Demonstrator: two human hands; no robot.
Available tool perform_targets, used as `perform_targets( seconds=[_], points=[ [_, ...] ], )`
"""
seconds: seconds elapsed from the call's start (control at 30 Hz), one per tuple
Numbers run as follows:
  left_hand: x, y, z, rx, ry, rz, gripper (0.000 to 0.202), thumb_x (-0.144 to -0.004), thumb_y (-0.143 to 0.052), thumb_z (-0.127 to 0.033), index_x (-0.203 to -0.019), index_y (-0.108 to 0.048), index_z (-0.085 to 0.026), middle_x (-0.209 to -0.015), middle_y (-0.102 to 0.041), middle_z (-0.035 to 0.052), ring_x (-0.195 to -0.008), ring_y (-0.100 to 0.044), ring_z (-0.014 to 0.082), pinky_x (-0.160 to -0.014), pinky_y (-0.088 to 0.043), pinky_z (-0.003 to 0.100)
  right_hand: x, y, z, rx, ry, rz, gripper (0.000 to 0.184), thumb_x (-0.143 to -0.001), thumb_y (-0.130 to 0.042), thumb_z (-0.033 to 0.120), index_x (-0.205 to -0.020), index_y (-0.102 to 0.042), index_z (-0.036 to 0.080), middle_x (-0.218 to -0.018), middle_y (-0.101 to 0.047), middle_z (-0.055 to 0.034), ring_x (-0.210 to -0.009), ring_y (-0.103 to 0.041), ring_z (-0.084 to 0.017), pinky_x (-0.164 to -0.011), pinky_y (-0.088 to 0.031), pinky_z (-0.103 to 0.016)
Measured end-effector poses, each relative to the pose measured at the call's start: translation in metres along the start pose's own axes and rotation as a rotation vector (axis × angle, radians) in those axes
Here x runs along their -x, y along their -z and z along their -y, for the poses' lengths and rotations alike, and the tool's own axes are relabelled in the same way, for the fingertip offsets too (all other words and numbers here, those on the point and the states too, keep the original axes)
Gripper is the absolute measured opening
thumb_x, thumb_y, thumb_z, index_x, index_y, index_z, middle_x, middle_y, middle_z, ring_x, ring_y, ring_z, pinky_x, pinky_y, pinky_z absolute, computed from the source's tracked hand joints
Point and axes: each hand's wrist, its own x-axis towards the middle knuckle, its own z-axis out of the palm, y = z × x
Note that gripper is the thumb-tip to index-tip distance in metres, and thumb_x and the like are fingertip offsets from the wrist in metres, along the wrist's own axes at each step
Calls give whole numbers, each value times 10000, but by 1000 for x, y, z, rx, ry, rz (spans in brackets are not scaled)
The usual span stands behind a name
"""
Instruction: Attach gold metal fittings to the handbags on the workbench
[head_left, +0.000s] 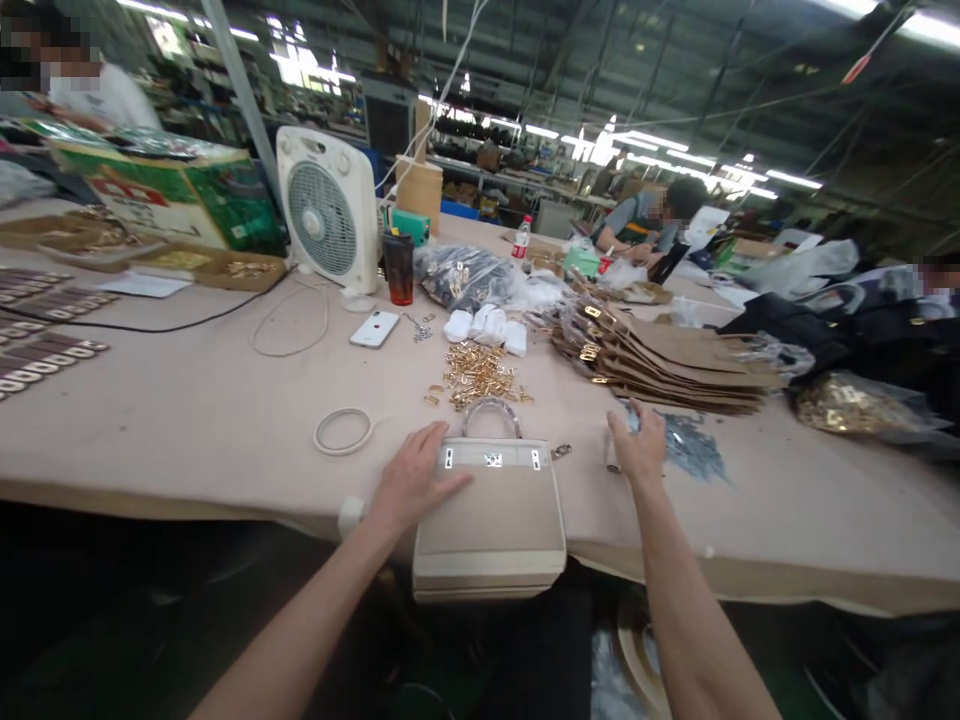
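A beige handbag [491,510] lies at the table's front edge, its base jutting over it. Silver metal fittings [493,460] line its upper part, and a wrapped handle [493,405] arches from its top. My left hand [416,475] rests on the bag's upper left corner, fingers stretched out and thumb apart across the front. To the right of the bag, my right hand [640,445] hovers at a pile of small grey metal pieces [690,447], thumb and fingers apart. Just beside it stands a small light cylindrical object [612,453], partly covered by the hand.
Gold hardware [480,375] lies heaped behind the bag. A tape roll [343,431], a phone [375,329], a dark cup [398,268] and a fan [330,210] are at left. Stacked brown panels [667,365] lie at right. Another person [649,220] sits across.
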Motion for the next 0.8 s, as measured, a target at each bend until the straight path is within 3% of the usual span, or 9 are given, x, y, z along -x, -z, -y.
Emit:
perform_targets(
  seconds=[0.13,0.23,0.33,0.47,0.57,0.7,0.8],
  points=[
    [-1,1,1,36,-55,-29,779,-884,-723,-521,-1527,-417,-205,-1532,-527,146,-1427,-480,317,-1206,-421,528,54,1,32,-179,30,195,523,-884,-666,503,-1288,-659,171,-1173,-727,-149,-1030,-707,-259,-934,-566,-433],
    [1,4,-3,55,-71,-50,758,-886,-729,-501,-1521,-436,-210,-1519,-535,159,-1431,-470,330,-1212,-407,561,110,0,61,-263,54,415,391,-915,-681,479,-1207,-707,221,-1047,-766,-89,-892,-739,-232,-845,-597,-377],
    [4,11,-8,78,-108,-55,723,-897,-720,-504,-1500,-461,-200,-1500,-551,152,-1416,-476,308,-1219,-412,535,153,-7,83,-211,175,584,294,-929,-674,474,-1104,-755,252,-986,-772,-63,-780,-725,-220,-747,-593,-349],
    [17,26,-9,82,-133,-101,533,-976,-627,-358,-1472,-478,-233,-1512,-548,112,-1428,-464,266,-1229,-411,490,181,-27,92,-43,327,595,305,-931,-628,518,-1026,-757,258,-918,-761,-60,-736,-689,-228,-692,-552,-360],
    [45,38,-3,114,53,-301,315,-1029,-505,-295,-1339,-541,-252,-1394,-600,116,-1345,-539,252,-1161,-468,497,187,-37,92,43,335,518,312,-939,-587,524,-985,-741,257,-880,-742,-51,-723,-665,-222,-693,-523,-356],
    [101,42,20,186,493,-618,183,-1030,-495,-393,-1100,-519,-226,-1148,-613,109,-1080,-635,229,-953,-570,430,188,-38,93,69,312,510,295,-939,-579,507,-991,-735,263,-884,-735,-38,-737,-659,-214,-691,-506,-340],
    [137,35,39,282,700,-662,238,-1024,-509,-463,-1063,-511,-228,-1044,-628,72,-969,-656,205,-895,-579,393,188,-38,95,88,305,514,296,-943,-565,497,-986,-735,259,-886,-732,-40,-744,-658,-217,-691,-494,-340]
  ],
)
